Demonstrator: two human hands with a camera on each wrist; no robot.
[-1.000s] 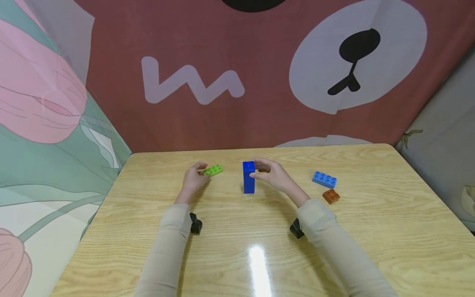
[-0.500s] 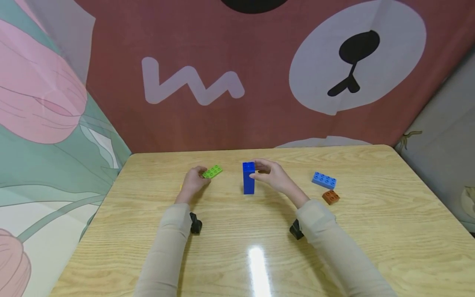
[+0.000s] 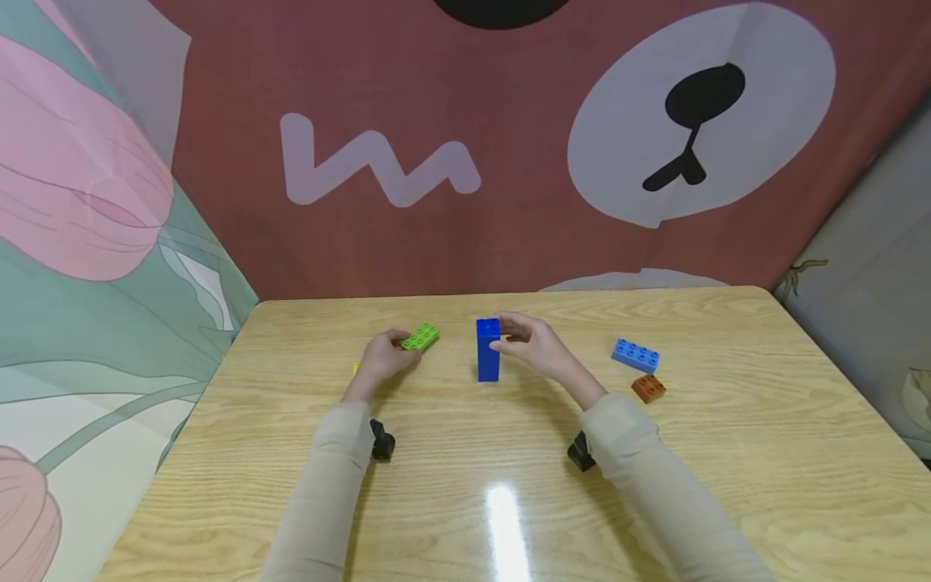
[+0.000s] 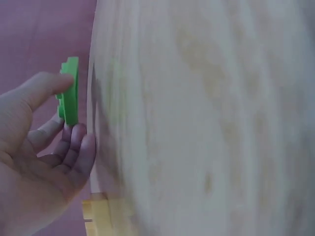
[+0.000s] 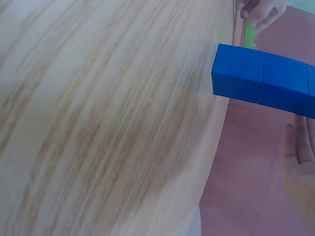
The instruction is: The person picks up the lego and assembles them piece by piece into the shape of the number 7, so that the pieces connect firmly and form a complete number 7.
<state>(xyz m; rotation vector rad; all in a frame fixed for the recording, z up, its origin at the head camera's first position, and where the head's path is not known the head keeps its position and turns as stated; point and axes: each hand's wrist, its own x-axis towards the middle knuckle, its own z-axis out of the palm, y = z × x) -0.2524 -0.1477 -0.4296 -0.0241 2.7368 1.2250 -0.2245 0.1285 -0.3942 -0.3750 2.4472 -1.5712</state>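
Note:
A flat green brick (image 3: 421, 337) is pinched at its near end between the thumb and fingers of my left hand (image 3: 388, 356), left of centre on the table. The left wrist view shows the green brick (image 4: 69, 98) edge-on, with my thumb (image 4: 42, 87) on top and my fingers (image 4: 74, 145) below. A tall blue tower (image 3: 488, 349) of stacked bricks stands upright at the middle. My right hand (image 3: 529, 343) holds its upper part from the right. In the right wrist view the blue tower (image 5: 261, 78) is above my straight fingers (image 5: 299, 158).
A light blue brick (image 3: 636, 354) and a small brown brick (image 3: 649, 388) lie to the right on the wooden table (image 3: 727, 453). A small yellow piece (image 3: 355, 368) shows just left of my left hand. A patterned cloth backdrop rises behind the table's far edge.
My left hand has shifted slightly right and closed more on the green brick, which has tilted a little. The right hand and blue tower have stayed in place.

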